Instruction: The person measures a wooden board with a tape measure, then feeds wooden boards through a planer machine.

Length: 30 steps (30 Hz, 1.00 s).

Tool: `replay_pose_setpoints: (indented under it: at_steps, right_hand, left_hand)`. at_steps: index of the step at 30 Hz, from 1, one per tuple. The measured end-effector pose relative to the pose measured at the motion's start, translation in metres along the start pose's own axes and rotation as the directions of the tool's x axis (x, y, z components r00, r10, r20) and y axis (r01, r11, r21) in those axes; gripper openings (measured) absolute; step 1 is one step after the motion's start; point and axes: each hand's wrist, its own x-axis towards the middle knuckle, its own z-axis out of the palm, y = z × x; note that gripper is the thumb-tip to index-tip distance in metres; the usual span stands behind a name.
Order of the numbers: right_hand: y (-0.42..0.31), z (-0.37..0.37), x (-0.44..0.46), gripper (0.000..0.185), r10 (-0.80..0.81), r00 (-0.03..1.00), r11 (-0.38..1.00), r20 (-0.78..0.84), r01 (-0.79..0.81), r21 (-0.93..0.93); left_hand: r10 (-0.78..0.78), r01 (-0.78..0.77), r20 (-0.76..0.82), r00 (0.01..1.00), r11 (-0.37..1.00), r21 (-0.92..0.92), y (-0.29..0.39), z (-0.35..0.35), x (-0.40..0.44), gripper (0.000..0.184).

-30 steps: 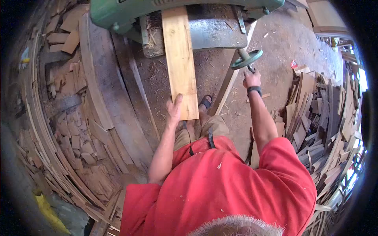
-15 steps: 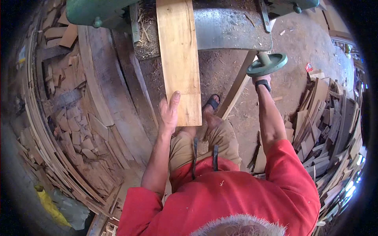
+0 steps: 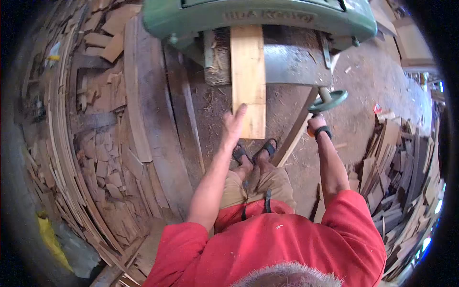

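Note:
A pale wooden board (image 3: 249,79) lies lengthwise on the metal bed (image 3: 291,60) of a green planing machine (image 3: 258,16), its far end hidden under the machine's body. My left hand (image 3: 234,122) grips the board's left edge near its close end, thumb on top and fingers underneath, out of sight. To the right, my right hand (image 3: 315,124) is closed in a fist just below the green handwheel (image 3: 329,102), seemingly around its handle. A small orange patch shows beside that fist.
Offcuts (image 3: 103,177) and long planks (image 3: 143,95) cover the left side. More scrap wood (image 3: 392,162) is piled on the right. A slanted timber (image 3: 299,131) stands near my sandalled feet (image 3: 265,150). Shavings lie on the machine bed and floor.
The view has tipped up, showing more of the machine and both feet. My right hand has shifted relative to the handwheel and sits lower beneath it. My left hand keeps its grip on the board.

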Motion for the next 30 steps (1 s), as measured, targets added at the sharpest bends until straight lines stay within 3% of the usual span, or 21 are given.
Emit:
replay_pose_setpoints:
  at_steps: [1, 3, 4, 5, 6, 7, 8, 9, 10, 11, 14, 16, 17, 18, 19, 21, 23, 26, 29, 30]
  right_hand:
    - [-0.001, -0.002, -0.010, 0.043, -0.069, 0.997, 0.994, -0.035, 0.065, -0.091]
    - [-0.001, -0.001, -0.031, 0.044, 0.054, 0.961, 0.983, -0.272, -0.003, 0.183]
    - [-0.004, -0.002, -0.045, 0.042, 0.069, 0.917, 0.984, -0.394, 0.004, 0.181]
    - [-0.006, 0.000, -0.064, 0.041, 0.083, 0.862, 0.983, -0.501, 0.012, 0.184]
    - [0.001, 0.006, -0.076, 0.041, 0.089, 0.877, 0.958, -0.473, 0.055, 0.282]
    - [0.015, 0.014, -0.083, 0.043, 0.097, 0.890, 0.922, -0.445, 0.088, 0.377]
    - [0.041, 0.031, -0.082, 0.034, 0.289, 0.947, 0.752, -0.141, -0.134, 0.646]
    - [0.058, 0.042, -0.086, 0.028, 0.384, 0.900, 0.487, 0.208, -0.389, 0.782]
    - [0.045, 0.039, -0.116, 0.024, 0.186, 0.870, 0.203, 0.456, -0.488, 0.849]
    - [0.023, 0.037, -0.148, 0.023, -0.087, 0.789, -0.067, 0.608, -0.613, 0.787]
    - [-0.090, 0.022, -0.228, 0.026, -0.008, 0.781, 0.026, 0.625, -0.624, 0.781]
    - [-0.134, 0.029, -0.244, 0.023, -0.128, 0.766, 0.087, 0.630, -0.624, 0.777]
    - [-0.156, 0.030, -0.246, 0.026, -0.332, 0.727, 0.071, 0.601, -0.616, 0.784]
    - [-0.202, 0.023, -0.254, 0.022, -0.230, 0.772, 0.212, 0.593, -0.555, 0.804]
    - [-0.228, 0.022, -0.249, 0.029, -0.409, 0.708, 0.196, 0.575, -0.548, 0.813]
    - [-0.308, -0.003, -0.257, 0.047, -0.558, 0.697, 0.216, 0.451, -0.403, 0.890]
    - [-0.366, -0.031, -0.252, 0.060, -0.691, 0.638, 0.164, 0.340, -0.320, 0.933]
    - [-0.428, -0.077, -0.232, 0.054, -0.738, 0.661, -0.025, 0.134, -0.225, 0.974]
    - [-0.466, -0.125, -0.202, 0.045, -0.572, 0.819, -0.445, -0.049, -0.260, 0.857]
    - [-0.472, -0.144, -0.188, 0.043, -0.542, 0.835, -0.526, -0.094, -0.250, 0.813]
  left_hand:
    - [-0.062, 0.061, 0.009, 0.998, 0.995, 0.075, 0.000, -0.002, -0.001, 0.059]
    - [-0.020, 0.026, 0.063, 0.998, 0.996, -0.087, 0.011, 0.002, -0.012, 0.060]
    - [-0.158, 0.165, 0.159, 0.975, 0.986, -0.031, 0.007, -0.004, -0.012, 0.061]
    - [-0.024, 0.040, 0.116, 0.993, 0.990, -0.139, 0.009, -0.002, -0.019, 0.062]
    - [-0.125, 0.155, 0.244, 0.962, 0.982, -0.107, 0.007, -0.011, -0.019, 0.065]
    - [-0.125, 0.167, 0.298, 0.946, 0.979, -0.121, 0.022, -0.022, -0.028, 0.061]
    - [-0.117, 0.161, 0.340, 0.933, 0.981, -0.104, 0.009, -0.023, -0.025, 0.064]
    - [-0.166, 0.193, 0.354, 0.920, 0.980, -0.043, 0.009, -0.030, -0.028, 0.064]
    - [-0.173, 0.209, 0.406, 0.897, 0.977, -0.045, 0.007, -0.038, -0.029, 0.061]
    - [-0.180, 0.226, 0.457, 0.871, 0.973, -0.048, 0.001, -0.046, -0.031, 0.059]
    - [-0.103, 0.111, 0.580, 0.808, 0.994, 0.023, -0.048, -0.078, -0.032, 0.049]
    - [-0.122, 0.198, 0.507, 0.854, 0.975, -0.099, -0.064, -0.121, -0.045, 0.043]
    - [-0.179, 0.256, 0.470, 0.865, 0.961, -0.105, -0.069, -0.144, -0.046, 0.041]
    - [-0.242, 0.318, 0.433, 0.868, 0.941, -0.112, -0.075, -0.170, -0.045, 0.039]
    - [-0.287, 0.347, 0.403, 0.869, 0.934, -0.084, -0.087, -0.198, -0.041, 0.038]
    - [-0.367, 0.417, 0.254, 0.895, 0.891, -0.180, -0.116, -0.245, -0.034, 0.038]
    - [-0.339, 0.340, 0.027, 0.940, 0.934, -0.115, -0.134, -0.285, -0.026, 0.037]
    - [-0.350, 0.325, -0.157, 0.924, 0.931, -0.163, -0.181, -0.339, -0.008, 0.031]
    - [-0.446, 0.422, -0.207, 0.871, 0.894, -0.151, -0.185, -0.380, -0.009, 0.030]
    - [-0.475, 0.461, -0.226, 0.850, 0.880, -0.117, -0.183, -0.389, -0.008, 0.031]
